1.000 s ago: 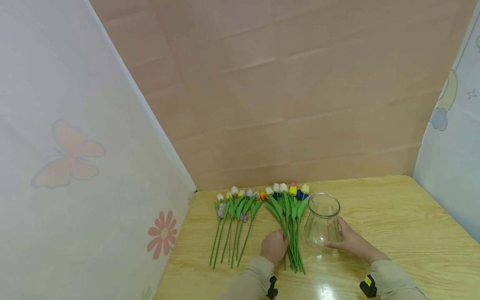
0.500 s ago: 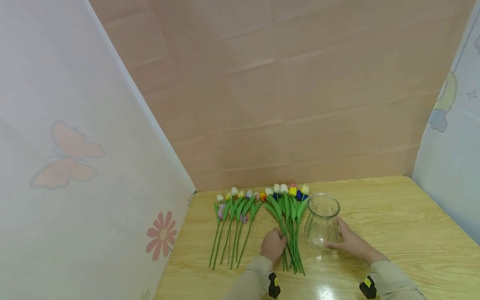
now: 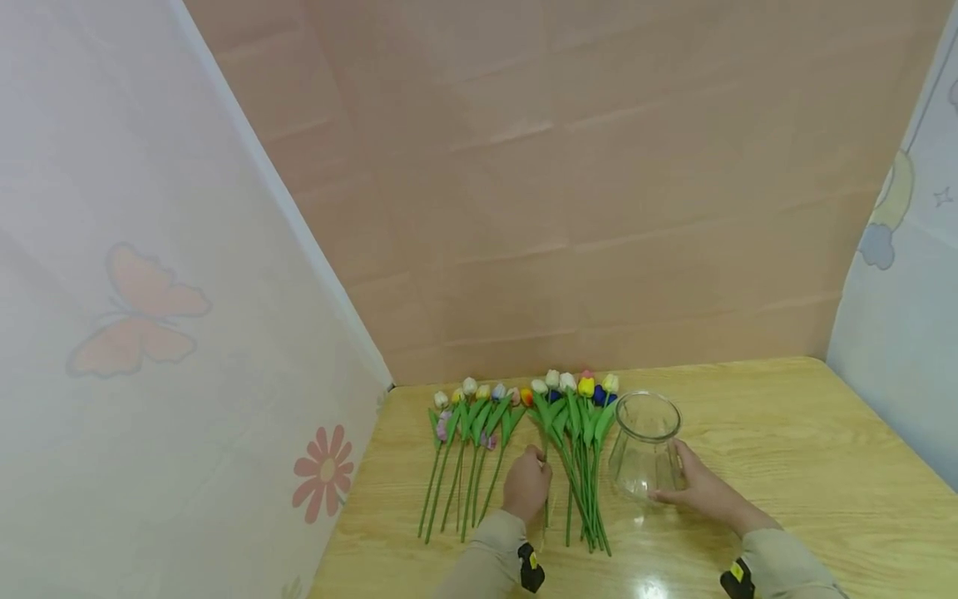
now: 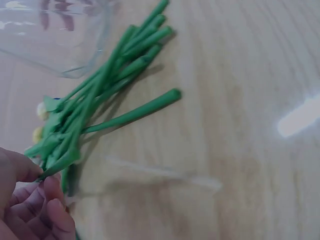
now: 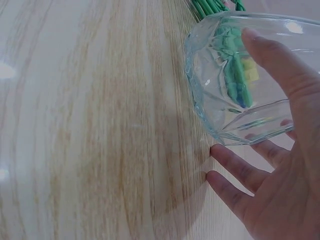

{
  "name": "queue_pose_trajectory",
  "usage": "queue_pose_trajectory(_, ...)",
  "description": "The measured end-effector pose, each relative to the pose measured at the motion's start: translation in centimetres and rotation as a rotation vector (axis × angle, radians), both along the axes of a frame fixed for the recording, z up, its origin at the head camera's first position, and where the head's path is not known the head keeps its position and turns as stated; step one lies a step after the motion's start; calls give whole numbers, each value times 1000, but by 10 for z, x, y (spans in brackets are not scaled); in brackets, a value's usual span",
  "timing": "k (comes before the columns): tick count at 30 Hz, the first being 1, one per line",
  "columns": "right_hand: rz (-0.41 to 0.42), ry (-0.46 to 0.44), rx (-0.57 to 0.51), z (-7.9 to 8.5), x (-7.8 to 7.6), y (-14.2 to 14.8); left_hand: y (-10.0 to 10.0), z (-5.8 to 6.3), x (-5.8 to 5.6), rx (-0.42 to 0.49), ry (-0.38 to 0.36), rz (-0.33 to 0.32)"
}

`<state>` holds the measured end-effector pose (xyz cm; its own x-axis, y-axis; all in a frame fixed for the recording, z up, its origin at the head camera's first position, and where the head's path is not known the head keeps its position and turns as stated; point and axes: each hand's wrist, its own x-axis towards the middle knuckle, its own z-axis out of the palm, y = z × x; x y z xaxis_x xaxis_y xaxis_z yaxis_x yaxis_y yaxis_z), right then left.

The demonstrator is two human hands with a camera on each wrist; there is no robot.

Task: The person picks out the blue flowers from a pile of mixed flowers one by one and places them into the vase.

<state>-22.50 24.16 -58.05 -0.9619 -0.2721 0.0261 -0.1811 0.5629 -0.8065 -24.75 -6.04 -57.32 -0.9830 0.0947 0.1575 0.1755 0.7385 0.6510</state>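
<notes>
My left hand [image 3: 527, 482] pinches the stem of an artificial tulip [image 4: 60, 164] between thumb and fingers, just left of the right-hand bunch of tulips [image 3: 587, 482]. That bunch lies on the table with white, yellow, pink and blue heads pointing away and green stems toward me. A clear glass vase [image 3: 642, 453] stands upright to the right of the bunch. Around its lower right side my right hand [image 3: 707, 487] holds the vase, thumb against the glass [image 5: 240, 90]. Two fingertips of that hand rest near the tabletop at the vase's base.
Several more tulips [image 3: 467, 466] lie side by side at the left of the wooden table [image 3: 786, 449]. A printed white cloth [image 3: 224, 291] hangs on the left, a brown cloth [image 3: 599, 208] behind, and another pale cloth [image 3: 906, 333] on the right.
My left hand has moved left, drawing one tulip stem away from the bunch. The right hand and the vase have stayed in place.
</notes>
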Motion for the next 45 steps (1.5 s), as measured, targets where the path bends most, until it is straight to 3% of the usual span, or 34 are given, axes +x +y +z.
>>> queue_pose_trajectory(6, 6, -10, 2, -2, 1, -1, -19, 21, 2, 39, -5, -13)
queue_pose_trajectory(10, 0, -24, 8, -2, 1, -2, -33, 22, -3, 22, 9, 48)
queue_pose_trajectory(16, 8, -34, 17, 2, 4, -3, -54, 28, -5, 150, -2, 74)
queue_pose_trajectory(22, 12, -7, 17, 5, 5, -4, -68, 38, -7, 101, 101, 140)
queue_pose_trajectory(25, 14, -11, 18, 5, 5, -4, -76, 35, -12, 68, 161, 181)
queue_pose_trajectory(38, 6, -26, 14, 3, 5, -1, -103, 18, -12, 55, 107, 295)
queue_pose_trajectory(45, 2, -32, 13, 5, 5, -1, -110, 3, -10, -18, 88, 330)
